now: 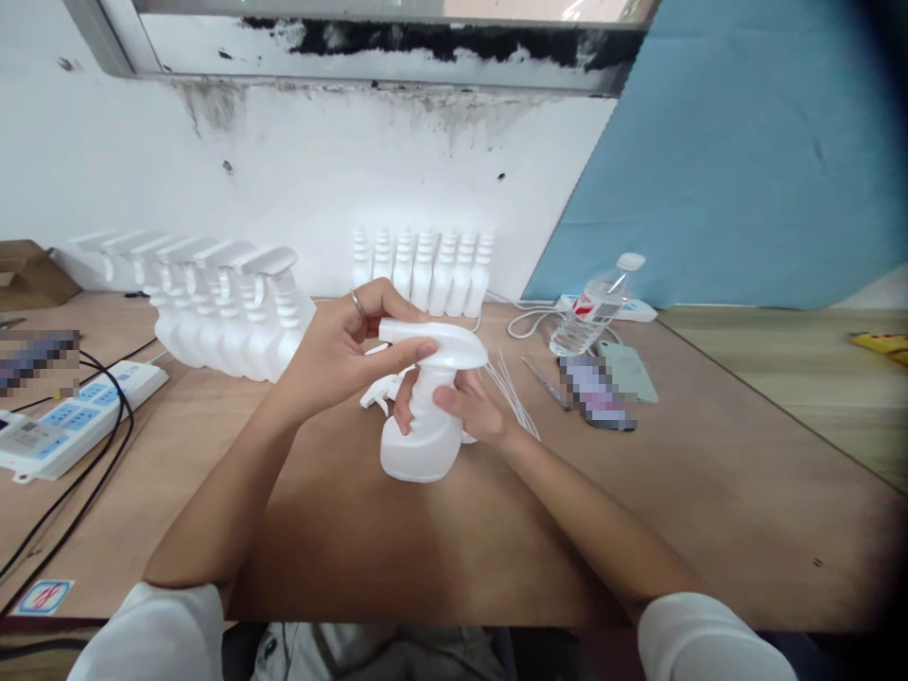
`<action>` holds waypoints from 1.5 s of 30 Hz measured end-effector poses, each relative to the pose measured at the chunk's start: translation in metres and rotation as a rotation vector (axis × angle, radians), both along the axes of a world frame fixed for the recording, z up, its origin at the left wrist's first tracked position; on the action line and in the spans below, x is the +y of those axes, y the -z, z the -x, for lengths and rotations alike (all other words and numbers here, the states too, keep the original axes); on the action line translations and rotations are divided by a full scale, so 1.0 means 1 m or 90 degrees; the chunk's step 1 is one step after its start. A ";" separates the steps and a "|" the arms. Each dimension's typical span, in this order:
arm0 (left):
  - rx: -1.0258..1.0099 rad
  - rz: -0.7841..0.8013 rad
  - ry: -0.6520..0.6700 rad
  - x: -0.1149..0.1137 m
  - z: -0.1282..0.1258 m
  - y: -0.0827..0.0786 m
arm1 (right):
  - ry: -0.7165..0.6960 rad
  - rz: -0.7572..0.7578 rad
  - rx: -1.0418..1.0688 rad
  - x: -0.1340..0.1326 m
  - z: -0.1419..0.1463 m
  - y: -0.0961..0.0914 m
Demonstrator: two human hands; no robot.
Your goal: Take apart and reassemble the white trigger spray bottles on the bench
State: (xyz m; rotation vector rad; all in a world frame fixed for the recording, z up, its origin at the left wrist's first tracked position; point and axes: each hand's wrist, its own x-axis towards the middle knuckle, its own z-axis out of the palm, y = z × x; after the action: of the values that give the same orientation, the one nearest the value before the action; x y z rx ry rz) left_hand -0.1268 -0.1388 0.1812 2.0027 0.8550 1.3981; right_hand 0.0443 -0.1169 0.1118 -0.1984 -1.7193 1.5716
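Note:
A white spray bottle (pixel 424 452) stands upright between my hands, just above or on the table; I cannot tell which. My left hand (pixel 347 345), with a ring on one finger, grips its white spray head (pixel 446 342) from the left, thumb in front. Around the ribbed neck from the right wraps my right hand (pixel 472 407). Behind them lies a loose white trigger part (pixel 383 390), partly hidden by the hands. Thin white tubes (pixel 512 395) lie on the table just right of the bottle.
Spray bottles with heads (pixel 219 303) stand in a row at the left; headless bottles (pixel 424 268) line the wall. A power strip (pixel 85 416) with black cables lies left. At right are a tilted water bottle (pixel 592 307), a phone (pixel 596 390) and tweezers-like tool (pixel 546 382).

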 end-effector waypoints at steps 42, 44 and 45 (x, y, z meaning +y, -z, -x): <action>0.004 -0.035 0.063 0.011 0.006 0.002 | -0.002 0.046 0.039 0.003 0.010 0.005; 0.008 -0.038 0.059 0.011 0.006 0.002 | -0.008 0.047 0.044 0.003 0.009 0.005; 0.009 -0.038 0.060 0.011 0.006 0.001 | 0.005 0.042 0.040 0.003 0.009 0.004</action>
State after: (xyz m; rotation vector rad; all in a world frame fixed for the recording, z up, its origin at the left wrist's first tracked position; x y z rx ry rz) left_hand -0.1325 -0.1278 0.1797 2.0723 0.7238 1.3733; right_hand 0.0349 -0.1142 0.1074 -0.1861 -1.6186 1.6129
